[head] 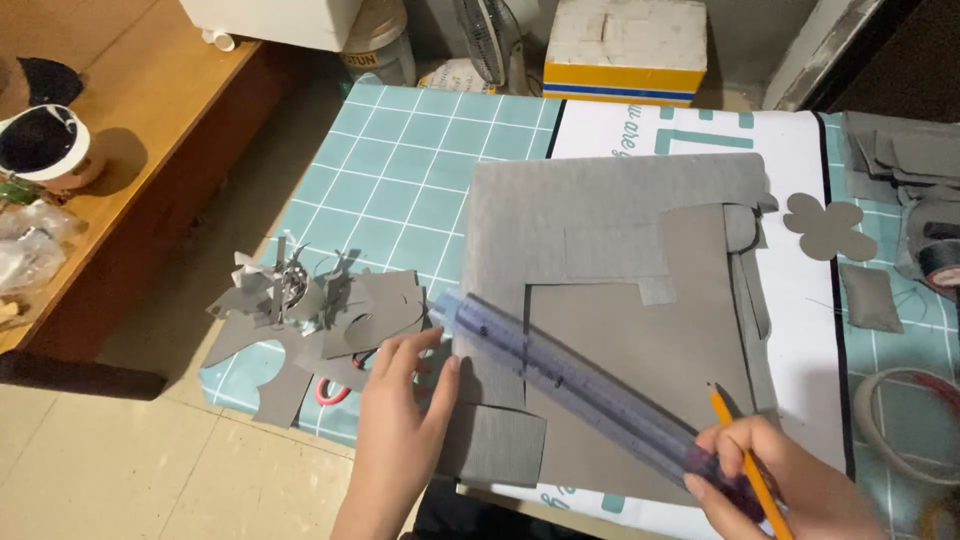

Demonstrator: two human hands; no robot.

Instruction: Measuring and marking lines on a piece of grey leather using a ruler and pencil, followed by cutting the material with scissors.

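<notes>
A large grey sheet of card or fabric [600, 210] with stepped cut-outs lies on the teal grid cutting mat [400, 170]. A clear purple ruler [560, 375] runs diagonally across the sheet from upper left to lower right. My left hand [400, 420] rests flat on the mat by the ruler's upper end, fingers spread, touching the grey sheet's edge. My right hand [780, 480] holds a yellow pencil [745, 455] with its tip up and presses on the ruler's lower end.
Grey offcuts [310, 315] and red-handled scissors [335, 390] lie at the mat's left edge. A flower-shaped grey cut-out [828, 228], tape rolls [905, 420] and folded grey pieces [900, 155] sit right. A wooden table [150, 100] with a bowl stands left; a box [625, 50] stands behind.
</notes>
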